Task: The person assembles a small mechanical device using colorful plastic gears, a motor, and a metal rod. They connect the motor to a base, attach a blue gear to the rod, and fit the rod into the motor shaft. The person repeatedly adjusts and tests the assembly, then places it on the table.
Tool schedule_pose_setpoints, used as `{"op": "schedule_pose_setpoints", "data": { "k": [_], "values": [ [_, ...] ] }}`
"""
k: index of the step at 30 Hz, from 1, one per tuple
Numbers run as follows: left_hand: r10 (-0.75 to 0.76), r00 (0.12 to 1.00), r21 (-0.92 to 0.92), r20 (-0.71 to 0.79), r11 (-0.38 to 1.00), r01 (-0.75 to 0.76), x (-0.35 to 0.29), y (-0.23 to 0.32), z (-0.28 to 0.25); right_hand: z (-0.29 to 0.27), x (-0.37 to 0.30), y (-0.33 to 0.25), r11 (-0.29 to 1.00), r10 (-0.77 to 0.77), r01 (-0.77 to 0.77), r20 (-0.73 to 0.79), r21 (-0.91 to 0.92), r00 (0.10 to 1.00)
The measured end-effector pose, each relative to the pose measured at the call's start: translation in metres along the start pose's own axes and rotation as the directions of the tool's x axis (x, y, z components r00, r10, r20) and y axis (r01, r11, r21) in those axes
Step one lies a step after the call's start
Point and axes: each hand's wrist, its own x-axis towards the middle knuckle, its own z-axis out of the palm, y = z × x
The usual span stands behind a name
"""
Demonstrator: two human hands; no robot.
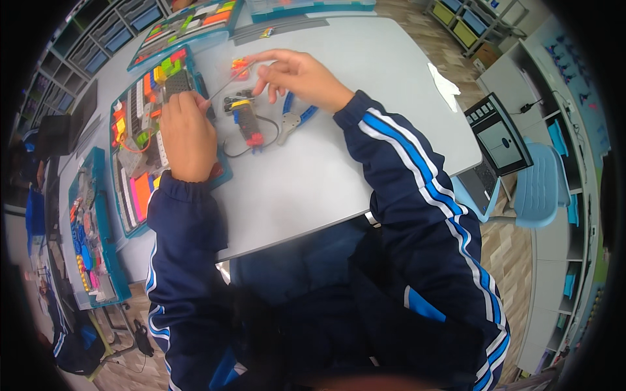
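A thin grey rod [228, 84] is in the air above the far left part of the white tabletop [313, 182], slanting between the two hands; the left hand [189, 137] has its fingers drawn narrow on the rod's near left end, its back turned up; the right hand [297, 77] is at the far right end, index finger stretched along it and thumb apart, though I cannot tell whether they grip it.

Just below the rod lies a small assembly [247, 122] of grey, yellow, blue and red parts; a dark cable [225, 150] loops round it; to its right are blue-handled pliers [291, 120]; a red-orange piece [240, 68] sits beyond, near the right index fingertip.

On the left, beside the left hand, is a teal-edged tray [135, 229] of coloured building parts; a similar case [119, 277] stands farther left and nearer; well apart on the right are an open laptop [502, 146] and a light-blue chair [538, 186].
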Motion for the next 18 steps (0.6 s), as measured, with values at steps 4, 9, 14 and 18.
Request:
{"op": "schedule_pose_setpoints", "data": {
  "k": [4, 9, 14, 18],
  "values": [
    [-0.008, 0.998, -0.165, 0.069, 0.986, 0.019, -0.003, 0.003, 0.003, 0.009, -0.001, 0.001, 0.998, -0.017, 0.018, -0.013, 0.055, 1.0],
    [0.042, 0.991, -0.374, 0.127, 0.928, 0.009, -0.003, -0.002, 0.002, 0.007, -0.002, 0.0, 0.995, -0.087, 0.09, -0.065, 0.049, 0.994],
    [-0.104, 0.973, -0.41, 0.207, 0.894, 0.182, -0.007, -0.012, 0.002, -0.032, 0.001, -0.004, 0.989, -0.146, 0.147, -0.417, -0.032, 0.897],
    [-0.132, 0.97, -0.382, 0.206, 0.901, 0.204, -0.008, -0.016, 0.003, -0.053, -0.001, 0.001, 0.997, -0.041, 0.076, -0.581, 0.035, 0.813]
  ]
}}
